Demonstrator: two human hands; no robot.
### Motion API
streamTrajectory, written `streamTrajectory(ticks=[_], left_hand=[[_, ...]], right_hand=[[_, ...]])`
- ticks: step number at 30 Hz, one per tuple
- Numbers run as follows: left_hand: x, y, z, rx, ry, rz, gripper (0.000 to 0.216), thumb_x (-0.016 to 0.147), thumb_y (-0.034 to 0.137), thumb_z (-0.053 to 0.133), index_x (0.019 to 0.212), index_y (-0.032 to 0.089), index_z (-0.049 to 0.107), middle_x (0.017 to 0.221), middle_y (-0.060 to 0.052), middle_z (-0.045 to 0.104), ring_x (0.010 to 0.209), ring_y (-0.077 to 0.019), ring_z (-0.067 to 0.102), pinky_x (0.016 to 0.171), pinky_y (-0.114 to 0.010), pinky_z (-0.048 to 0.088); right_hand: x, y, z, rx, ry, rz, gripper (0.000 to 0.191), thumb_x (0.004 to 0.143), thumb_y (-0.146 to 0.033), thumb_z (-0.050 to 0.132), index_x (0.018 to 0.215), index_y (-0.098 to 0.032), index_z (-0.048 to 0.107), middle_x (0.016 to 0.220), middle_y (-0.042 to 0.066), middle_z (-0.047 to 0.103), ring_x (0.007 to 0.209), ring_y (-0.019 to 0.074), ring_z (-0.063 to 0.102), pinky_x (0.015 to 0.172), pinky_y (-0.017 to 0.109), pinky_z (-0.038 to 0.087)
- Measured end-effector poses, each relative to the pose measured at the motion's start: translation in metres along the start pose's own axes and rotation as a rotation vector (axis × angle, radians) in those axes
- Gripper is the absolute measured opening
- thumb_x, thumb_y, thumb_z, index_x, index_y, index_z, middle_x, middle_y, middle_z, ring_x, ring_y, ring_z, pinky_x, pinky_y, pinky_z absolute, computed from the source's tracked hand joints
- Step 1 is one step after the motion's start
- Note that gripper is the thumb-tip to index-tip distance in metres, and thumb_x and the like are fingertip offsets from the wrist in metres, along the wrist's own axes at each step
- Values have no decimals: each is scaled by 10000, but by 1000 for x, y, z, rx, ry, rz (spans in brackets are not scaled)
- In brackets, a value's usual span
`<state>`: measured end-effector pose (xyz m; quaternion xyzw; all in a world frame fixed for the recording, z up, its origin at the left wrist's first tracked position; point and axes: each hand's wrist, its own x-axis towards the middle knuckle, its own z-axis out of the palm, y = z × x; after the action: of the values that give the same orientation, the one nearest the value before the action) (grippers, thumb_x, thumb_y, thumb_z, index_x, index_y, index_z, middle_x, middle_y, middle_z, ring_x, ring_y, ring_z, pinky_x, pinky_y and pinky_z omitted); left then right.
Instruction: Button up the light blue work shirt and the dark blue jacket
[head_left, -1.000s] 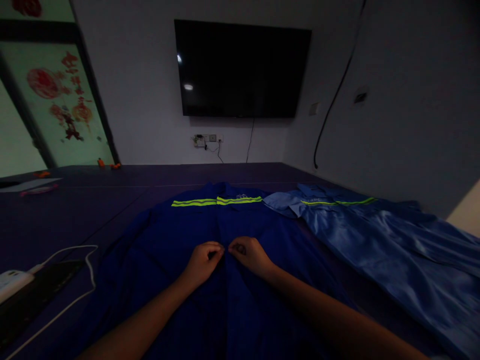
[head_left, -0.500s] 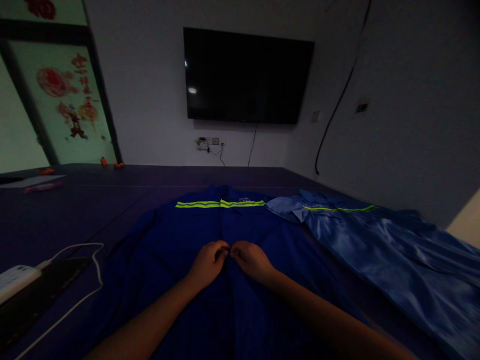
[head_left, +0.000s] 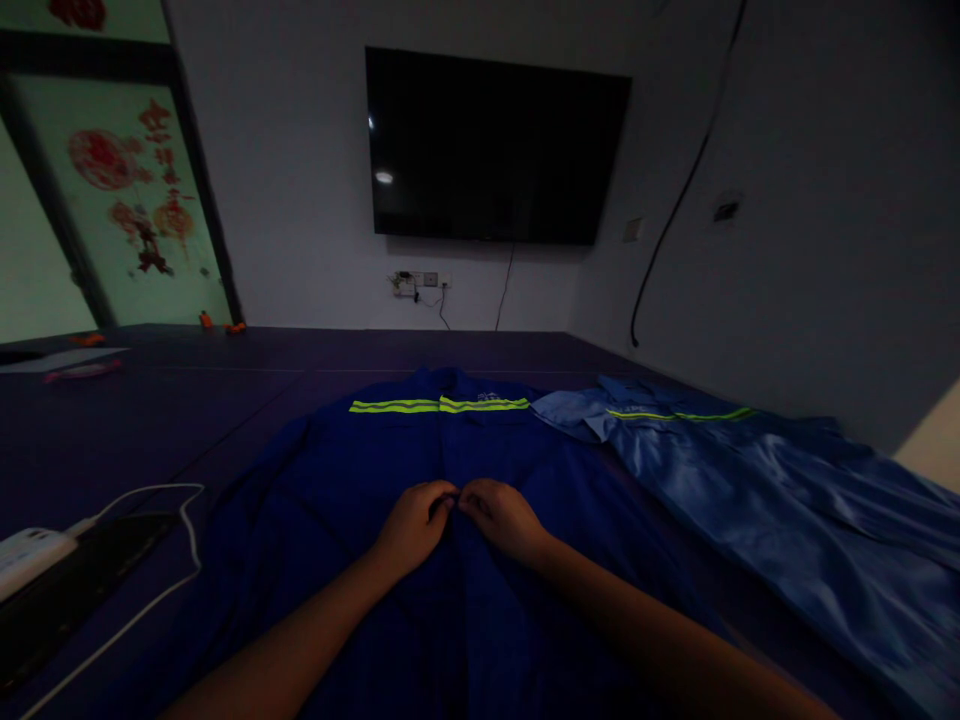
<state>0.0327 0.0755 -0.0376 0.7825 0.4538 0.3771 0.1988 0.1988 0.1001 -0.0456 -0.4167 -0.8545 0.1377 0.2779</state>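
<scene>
A dark blue work jacket (head_left: 360, 470) with a yellow-green reflective stripe lies flat on the dark surface in front of me. My left hand (head_left: 412, 525) and my right hand (head_left: 504, 517) meet at the jacket's front closure in the middle. Both hands have their fingers curled and pinch the fabric edges there, fingertips almost touching each other. What exactly sits between the fingertips is too dark to make out.
A lighter blue jacket (head_left: 765, 480) with the same stripe lies to the right, overlapping the dark one's sleeve. A white charger block (head_left: 30, 550) with a white cable (head_left: 180, 530) and a dark flat device sit at the left. A wall television (head_left: 495, 145) hangs ahead.
My two hands have drawn closer together at the jacket's front until the fingertips nearly touch. The view has shifted slightly.
</scene>
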Motion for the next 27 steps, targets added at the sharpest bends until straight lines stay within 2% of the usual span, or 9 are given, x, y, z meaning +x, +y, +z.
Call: streamTrajectory(ticks=[7, 13, 19, 27], left_hand=[[-2, -1, 2, 74, 55, 16, 222, 782, 172, 455, 898, 202, 642, 898, -31, 670, 860, -160, 602, 798, -277, 452], [-3, 2, 0, 103, 120, 86, 185, 796, 213, 459, 821, 185, 641, 866, -44, 649, 833, -155, 587, 774, -281, 455], [-5, 5, 3, 140, 32, 113, 211, 815, 226, 446, 915, 204, 631, 901, -33, 658, 874, -164, 572, 803, -308, 443], [-6, 5, 2, 170, 56, 66, 212, 807, 214, 447, 912, 204, 630, 901, -36, 656, 885, -167, 574, 818, -309, 442]], right_hand=[[1, 3, 1, 17, 4, -45, 108, 783, -163, 505, 787, -185, 610, 741, 7, 600, 680, 114, 532, 609, 207, 354], [1, 5, 2, 7, 3, -45, 101, 777, -167, 513, 799, -185, 610, 736, 6, 592, 680, 112, 530, 614, 208, 353], [0, 5, 2, -20, -10, -36, 114, 762, -138, 512, 815, -170, 608, 745, 14, 591, 679, 113, 528, 599, 207, 353], [-3, 3, -2, 11, -9, -36, 127, 770, -182, 532, 852, -190, 630, 758, 16, 602, 678, 117, 534, 608, 215, 374]])
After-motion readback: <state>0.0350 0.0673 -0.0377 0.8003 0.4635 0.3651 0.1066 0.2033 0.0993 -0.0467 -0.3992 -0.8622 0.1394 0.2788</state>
